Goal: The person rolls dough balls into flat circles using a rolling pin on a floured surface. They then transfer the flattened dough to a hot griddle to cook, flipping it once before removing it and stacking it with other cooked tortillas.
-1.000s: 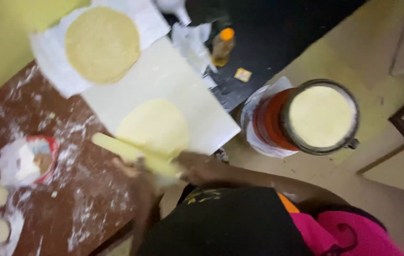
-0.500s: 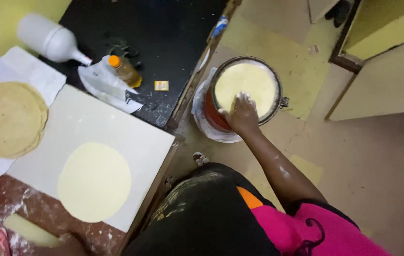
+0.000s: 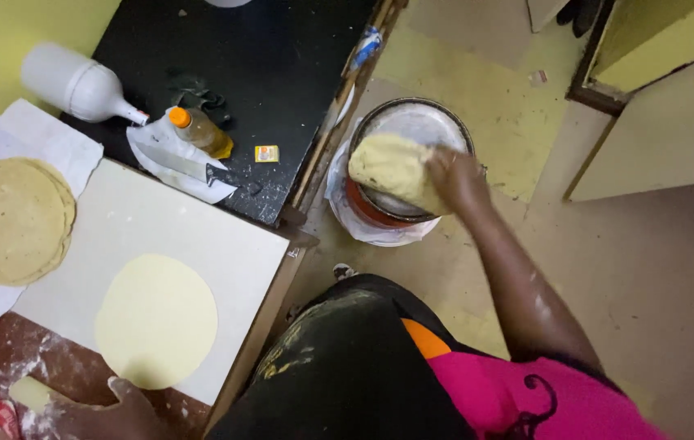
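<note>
The right hand (image 3: 454, 175) reached down to the round pan (image 3: 412, 122) on the floor at about one o'clock, its fingers closed on the edge of a cooked flatbread (image 3: 392, 169) and lifting it, folded and tilted, clear of the pan's grey face. The left hand (image 3: 111, 411) lay at seven o'clock on the floury brown table (image 3: 5, 358), just below a rolled disc of raw dough (image 3: 156, 319) on the pale board (image 3: 160, 228); how far its fingers were curled could not be told. A stack of cooked flatbreads (image 3: 11, 220) sat on white paper (image 3: 29, 138) at nine o'clock. On the black surface (image 3: 265, 57) at eleven o'clock lay a white bottle (image 3: 78, 83), a small oil bottle (image 3: 199, 130) and a knife (image 3: 188, 167).
</note>
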